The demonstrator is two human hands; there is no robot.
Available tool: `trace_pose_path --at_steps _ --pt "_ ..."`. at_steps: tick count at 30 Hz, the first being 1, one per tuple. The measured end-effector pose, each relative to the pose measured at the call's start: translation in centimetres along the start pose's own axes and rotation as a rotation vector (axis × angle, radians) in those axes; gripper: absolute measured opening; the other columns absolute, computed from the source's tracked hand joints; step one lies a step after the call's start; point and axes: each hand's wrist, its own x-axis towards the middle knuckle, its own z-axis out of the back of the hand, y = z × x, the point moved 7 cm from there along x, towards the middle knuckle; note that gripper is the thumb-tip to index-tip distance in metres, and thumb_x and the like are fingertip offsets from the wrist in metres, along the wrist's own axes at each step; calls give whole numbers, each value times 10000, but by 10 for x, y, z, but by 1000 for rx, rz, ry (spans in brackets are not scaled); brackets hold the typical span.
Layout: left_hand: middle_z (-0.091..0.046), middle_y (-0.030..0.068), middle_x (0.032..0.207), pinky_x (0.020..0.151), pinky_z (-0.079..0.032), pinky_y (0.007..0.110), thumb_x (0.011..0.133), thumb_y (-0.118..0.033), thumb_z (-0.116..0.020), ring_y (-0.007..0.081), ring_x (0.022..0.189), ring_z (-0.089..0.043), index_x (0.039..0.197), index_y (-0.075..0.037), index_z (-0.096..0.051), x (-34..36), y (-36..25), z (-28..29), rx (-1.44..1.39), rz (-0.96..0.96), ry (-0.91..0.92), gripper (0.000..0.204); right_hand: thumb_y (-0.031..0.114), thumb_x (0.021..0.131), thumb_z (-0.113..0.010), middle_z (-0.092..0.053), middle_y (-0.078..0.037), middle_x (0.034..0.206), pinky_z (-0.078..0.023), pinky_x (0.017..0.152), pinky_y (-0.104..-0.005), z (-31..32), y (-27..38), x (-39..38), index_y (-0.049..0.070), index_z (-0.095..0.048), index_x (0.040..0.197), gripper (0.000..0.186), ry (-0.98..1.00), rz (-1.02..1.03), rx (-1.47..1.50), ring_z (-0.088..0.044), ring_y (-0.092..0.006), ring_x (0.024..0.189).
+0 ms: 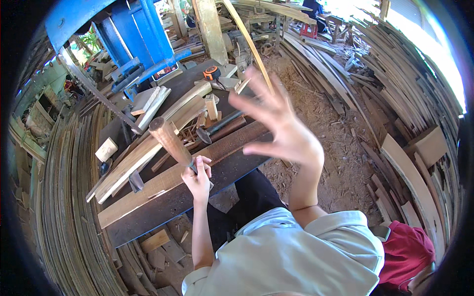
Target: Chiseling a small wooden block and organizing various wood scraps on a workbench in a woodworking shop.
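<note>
My left hand (197,178) is closed round the narrow lower end of a thick, round wooden piece (170,140), like a club or tool handle. The piece tilts up and to the left, and a dark band shows just above my fingers. What lies inside the grip is hidden. My right hand (281,121) is raised with its fingers spread, smeared by motion and holding nothing. Under the left hand runs a long brown plank (143,197) along the near edge of the dark worktable (163,217). Beyond it, near the right hand, a hammer (205,135) with a dark handle rests.
An orange and black tape measure (212,73) sits farther back among wooden offcuts. At the left stands a blue bandsaw (140,29) with its toothed blade (98,93) exposed. Stacked boards (79,197) line both sides. A person in red (407,251) is close at my right.
</note>
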Motion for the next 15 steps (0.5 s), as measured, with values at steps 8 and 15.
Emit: trace_pose_path --at_steps 8,15 --pt "-488 -17 496 400 -284 213 1012 -186 -493 44 416 -436 746 -5 -625 -2 5 2 4 -18 3 348 281 634 -848 -27 -97 1607 -168 989 -811 -50 6 -7 303 -372 1462 956 322 -324 -184 -19 -564 1397" --pt "-516 -3 536 401 -289 220 1015 -194 -493 53 430 -448 743 13 -604 -2 1 3 -43 -44 -12 359 268 515 -904 50 -122 1602 -173 945 -841 -81 -21 16 310 -302 1490 1147 408 -447 -172 51 -610 1363"
